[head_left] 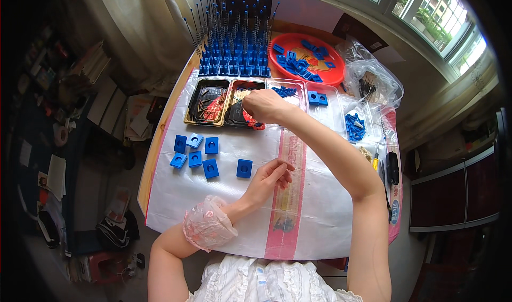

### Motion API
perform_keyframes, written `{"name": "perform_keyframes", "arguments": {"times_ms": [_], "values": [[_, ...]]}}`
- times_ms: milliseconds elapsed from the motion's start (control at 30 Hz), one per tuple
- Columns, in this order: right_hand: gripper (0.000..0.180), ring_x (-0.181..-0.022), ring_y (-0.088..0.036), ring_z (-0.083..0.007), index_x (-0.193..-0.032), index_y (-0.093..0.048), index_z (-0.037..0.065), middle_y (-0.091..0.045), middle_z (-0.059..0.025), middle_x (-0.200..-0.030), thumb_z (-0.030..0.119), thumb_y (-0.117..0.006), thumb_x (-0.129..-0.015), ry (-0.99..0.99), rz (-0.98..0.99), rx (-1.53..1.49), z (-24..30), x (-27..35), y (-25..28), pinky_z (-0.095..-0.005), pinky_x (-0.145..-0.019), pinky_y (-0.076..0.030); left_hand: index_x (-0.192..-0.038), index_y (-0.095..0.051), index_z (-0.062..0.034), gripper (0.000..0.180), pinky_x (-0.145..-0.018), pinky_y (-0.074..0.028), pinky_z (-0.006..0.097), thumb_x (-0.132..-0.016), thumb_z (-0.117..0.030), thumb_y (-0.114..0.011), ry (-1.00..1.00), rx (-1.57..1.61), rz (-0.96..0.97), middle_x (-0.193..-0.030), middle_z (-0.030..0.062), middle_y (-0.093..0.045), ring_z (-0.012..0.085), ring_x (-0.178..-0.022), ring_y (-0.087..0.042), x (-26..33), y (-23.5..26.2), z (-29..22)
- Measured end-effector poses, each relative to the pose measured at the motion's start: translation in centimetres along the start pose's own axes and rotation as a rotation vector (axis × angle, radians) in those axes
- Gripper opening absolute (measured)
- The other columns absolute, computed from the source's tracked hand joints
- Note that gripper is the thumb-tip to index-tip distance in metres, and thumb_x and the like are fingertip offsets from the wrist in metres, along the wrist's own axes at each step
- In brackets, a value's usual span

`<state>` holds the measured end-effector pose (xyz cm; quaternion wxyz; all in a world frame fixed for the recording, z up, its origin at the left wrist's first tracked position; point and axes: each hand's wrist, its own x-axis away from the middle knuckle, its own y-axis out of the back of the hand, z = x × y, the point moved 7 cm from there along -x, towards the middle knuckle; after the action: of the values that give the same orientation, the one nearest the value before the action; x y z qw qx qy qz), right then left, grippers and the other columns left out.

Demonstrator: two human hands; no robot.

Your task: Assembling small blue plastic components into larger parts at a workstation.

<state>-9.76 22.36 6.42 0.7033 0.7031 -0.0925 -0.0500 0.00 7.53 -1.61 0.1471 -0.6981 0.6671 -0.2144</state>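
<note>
My right hand (264, 106) reaches across into the right one of two black trays (238, 122). Its fingers curl down among small red and dark parts, and the fingertips are hidden. My left hand (269, 176) rests on the white plastic sheet (224, 216) with thumb and fingers pinched together. Anything between them is too small to see. A single blue square block with a round hole (244, 168) lies just left of that hand. Several more of these blue blocks (194, 152) lie in a group further left.
A rack of blue blocks with upright rods and springs (234, 41) stands at the back. A red round tray (330, 78) holds blue pieces. Clear trays (330, 118) and plastic bags (368, 78) are at the right. A screwdriver (376, 162) lies near the right edge.
</note>
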Motion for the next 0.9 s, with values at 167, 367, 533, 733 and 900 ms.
{"name": "perform_keyframes", "arguments": {"times_ms": [167, 367, 533, 733, 900], "values": [[0.013, -0.081, -0.071, -0.0319, -0.078, -0.071, 0.007, -0.071, -0.0144, -0.081, 0.007, -0.073, -0.065, 0.050, 0.110, -0.015, 0.4, 0.1, 0.2, -0.0417, -0.065, -0.055, -0.111, -0.060, -0.0019, 0.028, -0.071, -0.048, 0.021, -0.107, -0.025, -0.045, 0.001, -0.005, 0.021, -0.086, 0.0021, -0.062, 0.0066, -0.079, -0.059, 0.0, 0.2, 0.0], [0.012, -0.078, -0.070, -0.0323, -0.074, -0.070, 0.008, -0.070, -0.0144, -0.076, 0.009, -0.072, -0.062, 0.055, 0.104, 0.073, 1.2, -0.2, -0.3, -0.0424, -0.062, -0.053, -0.111, -0.061, -0.0020, 0.028, -0.070, -0.048, 0.021, -0.107, -0.025, -0.045, 0.010, 0.008, 0.016, -0.086, 0.0023, -0.062, 0.0068, -0.079, -0.059, 0.0, 0.0, 0.1], [0.010, -0.079, -0.070, -0.0343, -0.074, -0.070, 0.006, -0.070, -0.0164, -0.078, 0.007, -0.070, -0.064, 0.051, 0.071, 0.072, 1.6, -0.2, -0.7, -0.0428, -0.062, -0.054, -0.110, -0.062, -0.0031, 0.027, -0.069, -0.047, 0.021, -0.106, -0.025, -0.047, 0.007, 0.005, 0.005, -0.084, 0.0010, -0.062, 0.0057, -0.076, -0.058, 0.0, 0.2, 0.2], [0.009, -0.078, -0.070, -0.0347, -0.076, -0.070, 0.004, -0.069, -0.0180, -0.079, 0.001, -0.065, -0.069, 0.018, -0.059, 0.003, 0.5, -0.5, 0.7, -0.0432, -0.064, -0.054, -0.109, -0.062, -0.0039, 0.026, -0.067, -0.047, 0.020, -0.105, -0.026, -0.048, -0.002, 0.004, 0.006, -0.083, 0.0003, -0.062, 0.0052, -0.073, -0.058, -0.1, 0.1, 0.2], [0.010, -0.082, -0.070, -0.0342, -0.079, -0.071, 0.004, -0.070, -0.0184, -0.083, 0.001, -0.065, -0.070, -0.009, 0.016, 0.051, 0.3, -0.7, 0.6, -0.0417, -0.066, -0.056, -0.109, -0.062, -0.0039, 0.026, -0.067, -0.047, 0.020, -0.105, -0.026, -0.049, -0.007, 0.015, 0.008, -0.083, 0.0003, -0.062, 0.0050, -0.073, -0.057, -0.1, 0.2, 0.3]]}}
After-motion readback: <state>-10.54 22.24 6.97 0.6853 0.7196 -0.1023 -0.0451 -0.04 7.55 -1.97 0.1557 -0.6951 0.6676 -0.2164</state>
